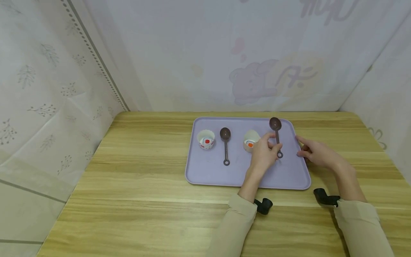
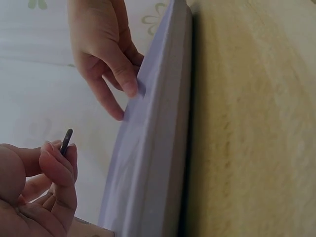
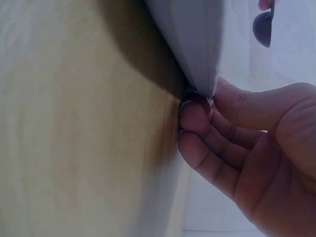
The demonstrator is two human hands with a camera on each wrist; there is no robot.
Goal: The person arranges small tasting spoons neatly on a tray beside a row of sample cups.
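Note:
On the table lies a lilac tray (image 1: 205,175). My left hand (image 1: 264,153) pinches the handle of a brown measuring spoon (image 1: 275,124) over the tray's right part. In the left wrist view the end of that handle (image 2: 67,140) pokes out between thumb and fingers. At the tray's right rim my right hand (image 1: 319,153) grips the edge, thumb on top and fingertips below it in the right wrist view. A second brown measuring spoon (image 1: 225,134) lies on the tray. Beside it stand a white cup with red marks (image 1: 206,139) and another with an orange mark (image 1: 251,139), partly behind my left hand.
The wooden table (image 1: 135,171) extends left and in front of the tray. Patterned white curtains (image 1: 179,57) hang behind and at both sides. Black wrist mounts (image 1: 264,206) sit on both forearms, close to the tray's front edge.

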